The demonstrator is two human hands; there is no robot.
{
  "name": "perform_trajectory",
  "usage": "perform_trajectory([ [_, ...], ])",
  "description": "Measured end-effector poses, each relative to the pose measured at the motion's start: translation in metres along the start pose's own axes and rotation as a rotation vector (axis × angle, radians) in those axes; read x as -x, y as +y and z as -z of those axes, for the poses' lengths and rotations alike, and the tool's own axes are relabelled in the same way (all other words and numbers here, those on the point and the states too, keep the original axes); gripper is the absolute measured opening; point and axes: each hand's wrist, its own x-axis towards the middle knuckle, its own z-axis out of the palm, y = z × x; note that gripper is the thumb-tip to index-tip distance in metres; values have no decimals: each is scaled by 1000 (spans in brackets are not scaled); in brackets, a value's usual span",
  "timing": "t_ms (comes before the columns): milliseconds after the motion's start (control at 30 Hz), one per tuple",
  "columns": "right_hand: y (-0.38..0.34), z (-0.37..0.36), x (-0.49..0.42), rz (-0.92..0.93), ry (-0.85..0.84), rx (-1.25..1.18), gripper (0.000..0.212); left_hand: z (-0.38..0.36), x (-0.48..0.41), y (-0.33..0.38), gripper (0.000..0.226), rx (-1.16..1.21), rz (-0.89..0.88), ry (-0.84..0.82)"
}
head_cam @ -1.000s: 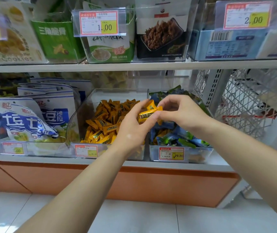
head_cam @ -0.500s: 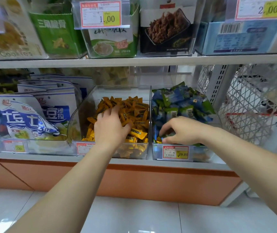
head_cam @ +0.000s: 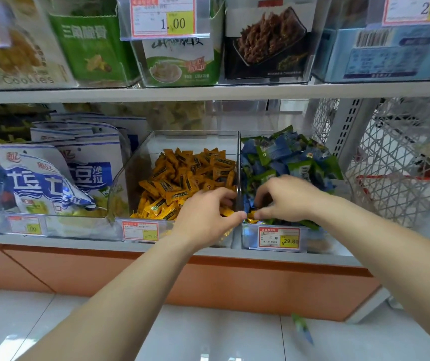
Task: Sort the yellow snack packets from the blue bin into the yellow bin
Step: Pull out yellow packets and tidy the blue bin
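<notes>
A shop shelf (head_cam: pixel 52 239) runs across the middle of the frame, above an orange base panel and a pale tiled floor (head_cam: pixel 182 334). At the centre stand two clear bins side by side, touching. The yellow bin (head_cam: pixel 141 155), on the left, is heaped with yellow packets (head_cam: pixel 182 175). The blue bin (head_cam: pixel 318 242), on the right, is piled with blue and green packets (head_cam: pixel 284 155) and has a price tag (head_cam: pixel 279 237) on its front.

The person's left hand (head_cam: pixel 206 217) lies over the front right corner of the yellow bin. Its fingers are curled down among the packets and its thumb reaches towards the wall between the bins. Whether it grips anything cannot be told.

The right hand (head_cam: pixel 289 198) sits over the front left corner of the blue bin, fingers bent and tips buried in the pile. One yellow packet (head_cam: pixel 250 220) shows in the blue bin just beside the right thumb, between the two thumbs. Whether the thumb pinches it cannot be told.

Blue-and-white bags (head_cam: pixel 52 175) fill the left of the frame, and a white wire basket (head_cam: pixel 401 162) stands at the right. A blurred green-and-blue packet (head_cam: pixel 303 330) shows against the floor at the lower right.
</notes>
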Motion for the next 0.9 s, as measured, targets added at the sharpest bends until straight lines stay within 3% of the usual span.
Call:
perform_trajectory([
  [133, 2, 1, -1, 38, -120, -58, 58, -1, 1, 0, 51, 11, 9, 6],
  [233, 1, 3, -2, 34, -183, -116, 66, -1, 1, 2, 51, 5, 18, 4],
  [400, -11, 3, -10, -26, -222, 79, 39, -1, 2, 2, 51, 16, 34, -7],
  [600, -18, -9, -14, -46, -139, 226, 31, 0, 5, 4, 49, 10, 36, -4],
  [733, -11, -4, -14, -56, -110, -57, 33, 0, 5, 5, 49, 18, 46, -5],
  [833, -1, 9, -12, -80, 21, -309, 45, 0, 3, 5, 49, 50, 66, -23],
  [900, 5, 19, -8, -102, 114, -450, 35, 0, 2, 5, 47, 106, 84, -31],
])
